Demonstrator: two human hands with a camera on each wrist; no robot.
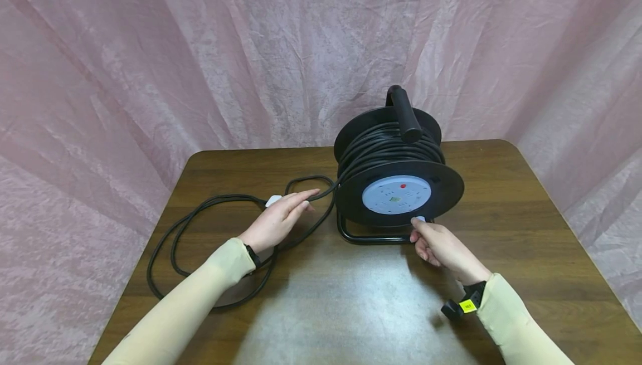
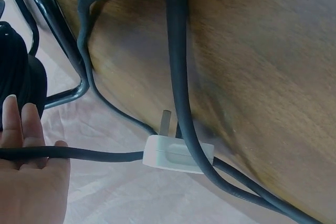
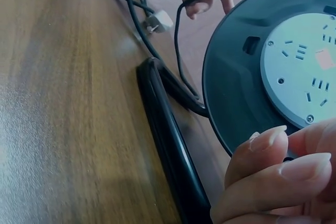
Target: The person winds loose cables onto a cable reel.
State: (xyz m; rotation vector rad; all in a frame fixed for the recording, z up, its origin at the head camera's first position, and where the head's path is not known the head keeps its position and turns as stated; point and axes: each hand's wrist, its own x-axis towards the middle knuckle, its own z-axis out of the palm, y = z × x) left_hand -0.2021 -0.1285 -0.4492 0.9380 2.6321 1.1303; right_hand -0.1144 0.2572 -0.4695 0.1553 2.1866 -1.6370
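Note:
A black cable reel [image 1: 448, 195] with a pale round socket panel [image 1: 381, 200] stands tilted back on its tubular stand [image 1: 373, 240]. My right hand [image 1: 443, 245] is at the lower front rim, thumb and curled fingers pinching a small knob [image 1: 421, 218], mostly hidden by the fingertips. My left hand [image 1: 276, 220] reaches to the left of the reel with its fingers extended. In the left wrist view the black cable [image 2: 100, 155] runs across those fingers. Beside this hand is a white plug [image 2: 178, 153], pins showing, with a strand of cable passing over it.
Loose cable [image 1: 173, 231] lies in wide loops on the left of the wooden table [image 1: 501, 209]. The reel's black carrying handle [image 1: 403, 114] rises at the top. Pink curtains [image 1: 281, 53] hang behind the table and at both sides.

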